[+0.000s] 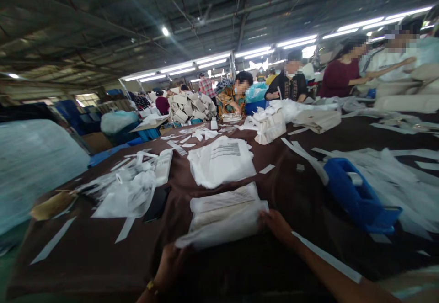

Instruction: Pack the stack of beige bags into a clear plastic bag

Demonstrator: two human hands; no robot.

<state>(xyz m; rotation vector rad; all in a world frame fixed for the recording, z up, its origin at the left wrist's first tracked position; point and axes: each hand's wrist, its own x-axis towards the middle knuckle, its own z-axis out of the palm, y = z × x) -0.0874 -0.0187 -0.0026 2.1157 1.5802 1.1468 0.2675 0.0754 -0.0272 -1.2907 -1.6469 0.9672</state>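
Between my two hands lies a translucent plastic bag (224, 216) with printed text and a beige item inside, near the front edge of the brown-covered table. My left hand (171, 259) is closed on the bag's lower left corner. At its right edge my right hand (272, 220) pinches the plastic, fingers bent. Just beyond it sits a stack of white printed plastic bags (222, 161). What exactly is inside the held bag cannot be made out.
A blue tape dispenser (356, 193) stands at the right. Crumpled plastic (126, 188) and a black flat object (157, 204) lie at the left. Paper strips are scattered over the brown cloth (85, 257). Beige bags (270, 127) and several people are across the table.
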